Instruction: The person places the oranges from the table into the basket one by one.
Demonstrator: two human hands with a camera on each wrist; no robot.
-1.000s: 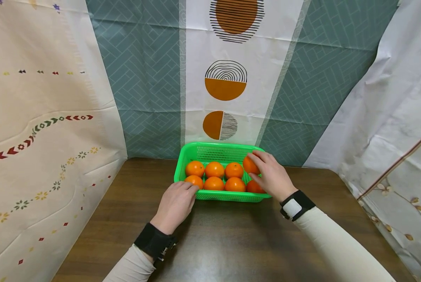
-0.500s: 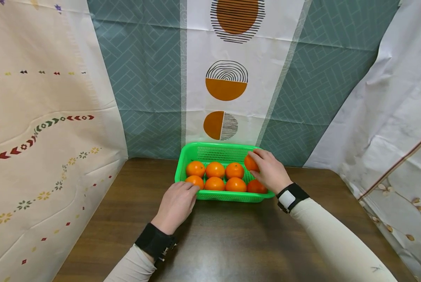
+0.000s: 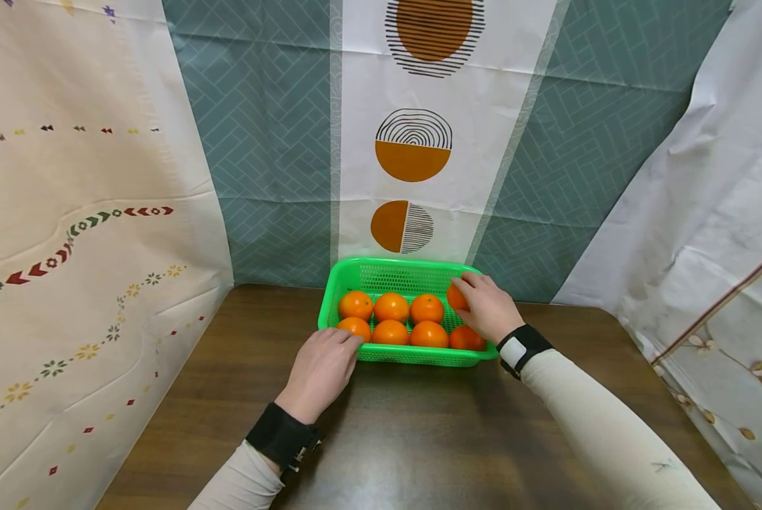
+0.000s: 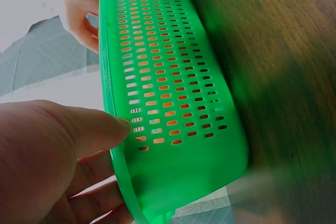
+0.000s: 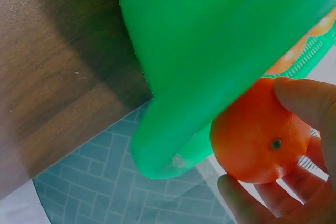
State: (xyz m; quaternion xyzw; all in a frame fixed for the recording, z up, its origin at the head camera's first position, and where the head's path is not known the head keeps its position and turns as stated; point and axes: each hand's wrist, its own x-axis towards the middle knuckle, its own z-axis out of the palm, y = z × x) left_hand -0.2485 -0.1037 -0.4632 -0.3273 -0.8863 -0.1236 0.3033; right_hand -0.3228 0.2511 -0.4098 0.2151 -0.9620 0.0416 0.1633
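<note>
A green plastic basket (image 3: 413, 356) with perforated walls stands at the back of the table, holding several oranges in two rows. My left hand (image 3: 322, 370) grips its front left rim; the left wrist view shows the thumb (image 4: 100, 129) on the outer side and the fingers behind the rim. At the back right of the basket, my right hand (image 3: 491, 306) holds an orange (image 5: 257, 135) between thumb and fingers, its stem spot showing in the right wrist view. That orange's underside is hidden in the head view. Just in front of it lies a redder orange (image 3: 467, 338).
Brown wooden table (image 3: 406, 439) extends in front of the basket and to both sides. A teal and white patterned cloth (image 3: 279, 177) hangs close behind the basket. Patterned cloths also hang along the left and right sides of the table.
My right wrist has shifted slightly left, and the hand covers more of its orange in the head view. My left hand has stayed on the rim. The head view has turned slightly left.
</note>
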